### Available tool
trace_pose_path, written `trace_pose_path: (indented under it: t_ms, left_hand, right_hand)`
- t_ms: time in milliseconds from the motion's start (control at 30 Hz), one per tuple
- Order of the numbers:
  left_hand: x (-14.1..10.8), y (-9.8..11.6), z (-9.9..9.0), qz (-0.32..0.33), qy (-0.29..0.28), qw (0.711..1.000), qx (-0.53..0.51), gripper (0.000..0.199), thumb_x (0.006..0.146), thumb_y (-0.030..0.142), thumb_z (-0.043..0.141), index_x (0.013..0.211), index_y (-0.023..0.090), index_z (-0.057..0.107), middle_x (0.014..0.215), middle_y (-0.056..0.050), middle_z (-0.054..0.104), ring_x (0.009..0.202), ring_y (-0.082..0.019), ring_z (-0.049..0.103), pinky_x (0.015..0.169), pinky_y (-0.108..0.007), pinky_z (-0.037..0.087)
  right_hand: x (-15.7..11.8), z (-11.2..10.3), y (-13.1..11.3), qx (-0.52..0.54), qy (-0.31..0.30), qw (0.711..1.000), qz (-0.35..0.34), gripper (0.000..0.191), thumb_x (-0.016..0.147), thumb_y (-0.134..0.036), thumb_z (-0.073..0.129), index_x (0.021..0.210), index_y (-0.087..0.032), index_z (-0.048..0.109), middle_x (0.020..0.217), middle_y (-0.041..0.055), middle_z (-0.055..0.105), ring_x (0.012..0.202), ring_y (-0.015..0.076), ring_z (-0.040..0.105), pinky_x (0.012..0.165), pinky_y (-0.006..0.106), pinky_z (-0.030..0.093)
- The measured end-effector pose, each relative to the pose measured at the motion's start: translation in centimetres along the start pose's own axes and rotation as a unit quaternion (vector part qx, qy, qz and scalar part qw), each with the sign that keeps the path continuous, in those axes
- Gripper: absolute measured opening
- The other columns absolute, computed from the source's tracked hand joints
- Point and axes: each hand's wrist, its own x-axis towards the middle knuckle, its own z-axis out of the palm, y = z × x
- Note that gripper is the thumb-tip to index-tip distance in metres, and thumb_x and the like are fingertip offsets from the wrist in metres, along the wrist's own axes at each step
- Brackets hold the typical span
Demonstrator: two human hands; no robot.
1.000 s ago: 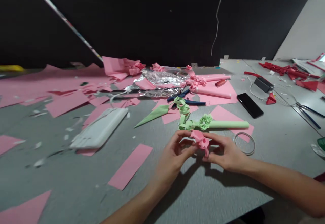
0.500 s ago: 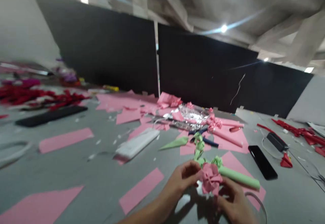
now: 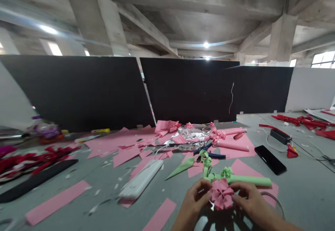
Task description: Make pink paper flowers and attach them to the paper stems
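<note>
A pink paper flower (image 3: 222, 194) with folded petals is held between my two hands, facing up toward me. My left hand (image 3: 195, 200) pinches its left edge with thumb and fingers. On the opposite side, my right hand (image 3: 247, 199) grips the right petals. Just behind the flower lie a rolled green paper tube (image 3: 251, 180), a crumpled green paper flower (image 3: 226, 172) and a twisted green paper strip (image 3: 206, 160). A pointed green paper piece (image 3: 180, 167) rests farther left.
A white power strip (image 3: 142, 179) lies left of my hands, with pink paper strips (image 3: 59, 202) around it. Blue-handled pliers (image 3: 216, 155), crinkled foil (image 3: 195, 133) and pink rolled tubes (image 3: 232, 145) are behind. To the right sit a black phone (image 3: 270, 159) and a black adapter (image 3: 280, 136).
The view has levelled and tilted upward. My right hand has come up beside the flower, fingers now on its upper right edge, and the flower's petals face me more fully.
</note>
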Motion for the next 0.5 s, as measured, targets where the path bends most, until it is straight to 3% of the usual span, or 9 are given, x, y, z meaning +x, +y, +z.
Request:
trace_pose_path:
  t_ms: [133, 267, 500]
  left_hand:
    - [0.0, -0.1, -0.2, 0.003, -0.002, 1.000, 0.005, 0.041, 0.075, 0.053, 0.091, 0.086, 0.020, 0.068, 0.082, -0.002, 0.062, 0.076, -0.018, 0.061, 0.071, -0.026, 0.044]
    - [-0.4, 0.4, 0.0, 0.033, 0.031, 0.998, 0.041, 0.041, 0.079, 0.059, 0.086, 0.085, 0.022, 0.069, 0.081, -0.003, 0.065, 0.078, -0.020, 0.062, 0.072, -0.028, 0.047]
    - [-1.6, 2.1, 0.9, 0.027, 0.039, 0.992, 0.115, 0.042, 0.088, 0.062, 0.079, 0.096, 0.021, 0.072, 0.094, -0.007, 0.073, 0.089, -0.024, 0.069, 0.080, -0.031, 0.053]
  right_hand:
    - [0.2, -0.1, 0.4, -0.002, 0.001, 1.000, -0.007, 0.031, 0.084, -0.036, 0.075, 0.109, -0.020, 0.084, 0.100, 0.0117, 0.079, 0.069, 0.0190, 0.067, 0.058, 0.029, 0.054]
    - [0.0, -0.4, -0.1, -0.027, 0.016, 0.999, -0.006, 0.026, 0.088, -0.034, 0.071, 0.108, -0.020, 0.083, 0.096, 0.0108, 0.080, 0.072, 0.0208, 0.069, 0.061, 0.031, 0.056]
    - [-0.4, -0.6, -0.9, -0.038, 0.015, 0.999, -0.018, 0.035, 0.088, -0.030, 0.072, 0.122, -0.023, 0.079, 0.122, 0.0121, 0.078, 0.085, 0.0230, 0.071, 0.064, 0.032, 0.060]
